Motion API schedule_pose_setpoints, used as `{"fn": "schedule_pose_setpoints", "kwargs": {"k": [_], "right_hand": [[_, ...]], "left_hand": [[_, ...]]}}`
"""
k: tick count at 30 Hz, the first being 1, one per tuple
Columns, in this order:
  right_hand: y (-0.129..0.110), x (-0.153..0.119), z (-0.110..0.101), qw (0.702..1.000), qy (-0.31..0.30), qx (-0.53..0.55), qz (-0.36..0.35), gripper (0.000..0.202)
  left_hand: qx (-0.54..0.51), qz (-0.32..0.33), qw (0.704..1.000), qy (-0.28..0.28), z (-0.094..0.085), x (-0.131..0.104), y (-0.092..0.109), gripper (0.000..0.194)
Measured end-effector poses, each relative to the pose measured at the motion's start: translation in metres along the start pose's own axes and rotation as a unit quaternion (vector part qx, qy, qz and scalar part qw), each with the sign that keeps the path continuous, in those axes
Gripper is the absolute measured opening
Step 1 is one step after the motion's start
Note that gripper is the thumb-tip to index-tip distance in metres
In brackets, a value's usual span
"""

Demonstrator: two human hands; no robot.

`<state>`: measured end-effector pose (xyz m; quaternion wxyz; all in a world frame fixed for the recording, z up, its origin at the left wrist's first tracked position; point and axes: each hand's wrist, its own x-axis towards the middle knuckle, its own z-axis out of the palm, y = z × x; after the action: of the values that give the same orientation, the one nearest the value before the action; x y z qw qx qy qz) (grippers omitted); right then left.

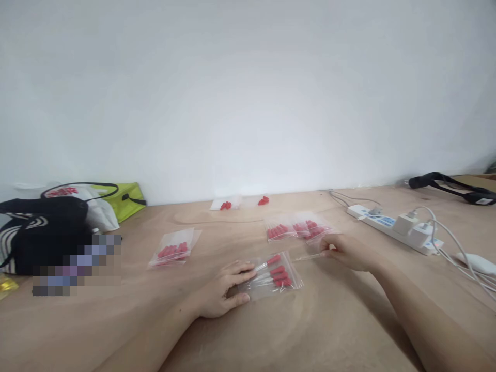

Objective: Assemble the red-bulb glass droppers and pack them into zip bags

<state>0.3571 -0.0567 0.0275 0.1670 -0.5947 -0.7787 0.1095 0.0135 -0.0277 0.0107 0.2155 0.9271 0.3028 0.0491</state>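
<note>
My left hand (223, 290) lies with fingers stretched and apart on the left end of a clear zip bag (258, 292). Inside that bag are several thin sticks with pale shafts and red ends (282, 274). To the right of the bag, my right hand (344, 251) is closed in a pinch on a thin pale shaft (309, 257), which points left toward the bag's zip end. Its other end is hidden by my fingers. Just beyond my right hand are overlapping bags of red-ended pieces (310, 228).
Another bag of red-ended pieces (174, 250) lies left; two small groups of red pieces (226, 205) (263, 200) sit near the wall. A power strip (395, 227) with plugs and cables stands right. A black bag (46, 232) and a green bag (127, 201) occupy the left.
</note>
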Motion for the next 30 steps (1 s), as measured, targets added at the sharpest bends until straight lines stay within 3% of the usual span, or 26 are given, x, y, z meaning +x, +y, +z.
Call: {"fn": "schedule_pose_setpoints", "kwargs": {"k": [7, 14, 24, 30], "right_hand": [[-0.003, 0.002, 0.004, 0.999, 0.006, 0.006, -0.041, 0.008], [0.001, 0.000, 0.001, 0.999, 0.034, 0.000, -0.023, 0.010], [-0.022, 0.012, 0.026, 0.997, 0.037, 0.046, -0.053, 0.009], [-0.019, 0.013, 0.029, 0.993, -0.012, 0.093, -0.074, 0.010]], "left_hand": [[-0.004, 0.003, 1.000, -0.002, 0.000, 0.000, -0.001, 0.048], [-0.003, 0.013, 1.000, 0.009, 0.000, 0.001, -0.001, 0.047], [-0.008, 0.021, 1.000, 0.019, 0.000, 0.000, -0.001, 0.046], [-0.006, 0.018, 1.000, 0.015, 0.000, 0.000, -0.001, 0.046]]}}
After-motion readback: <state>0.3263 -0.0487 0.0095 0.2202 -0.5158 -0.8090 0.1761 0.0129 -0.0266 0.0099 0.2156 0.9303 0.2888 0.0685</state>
